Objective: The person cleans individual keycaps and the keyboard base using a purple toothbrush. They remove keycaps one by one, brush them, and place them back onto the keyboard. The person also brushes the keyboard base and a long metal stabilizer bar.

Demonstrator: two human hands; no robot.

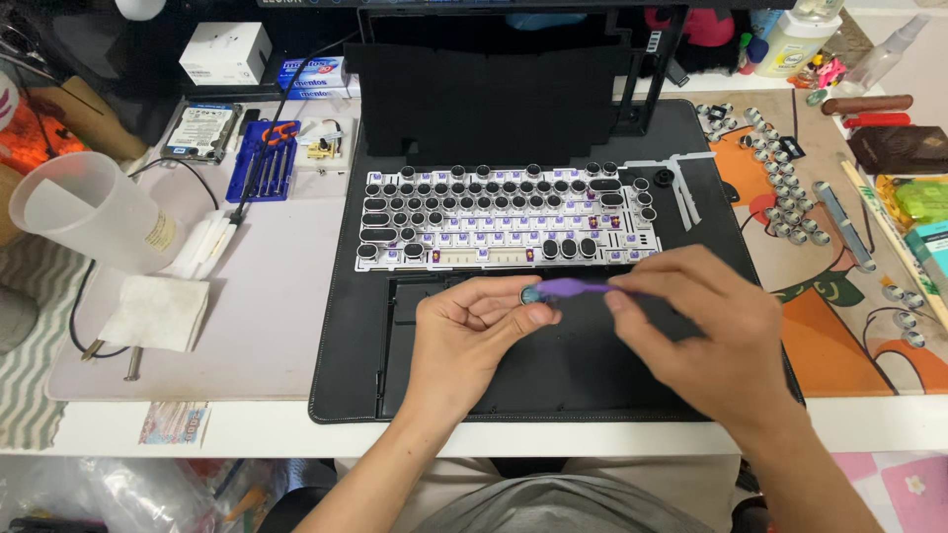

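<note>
A small round keycap [531, 293] is pinched between thumb and forefinger of the left hand [472, 331], held above the front half of the black mat [341, 326], just before the keyboard [504, 219]. The right hand [691, 326] is closed on a purple tool [583, 287], whose tip meets the keycap; whether it is a brush or a puller cannot be told, as the fingers cover its rear.

The keycap is judged light, stiff and rather slippery, easily dropped; it is best gripped by its sides, as now, leaving the face free. The tool appears thin and light, and is held near its back end.

More loose keycaps [780, 192] are scattered on the right of the desk. A plastic cup [94, 212] and screwdriver set [265, 158] are seen at the left.
</note>
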